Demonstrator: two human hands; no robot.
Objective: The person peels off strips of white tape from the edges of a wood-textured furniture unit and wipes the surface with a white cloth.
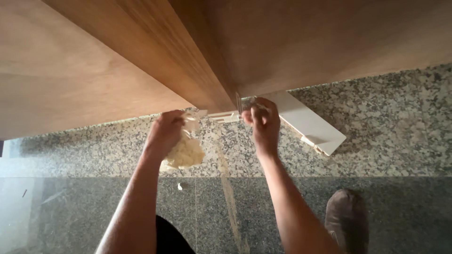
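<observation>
My left hand grips a clear plastic bag of pale yellow putty, held just below the bottom edge of a wooden cabinet. My right hand is closed on a thin metal scraper blade, pressed at the lower corner of the cabinet where two wooden panels meet. Both hands are close together, a little above the floor.
A white flat board lies on the speckled granite floor behind my right hand. A small crumb of putty lies on the darker polished floor strip. My shoe stands at the lower right.
</observation>
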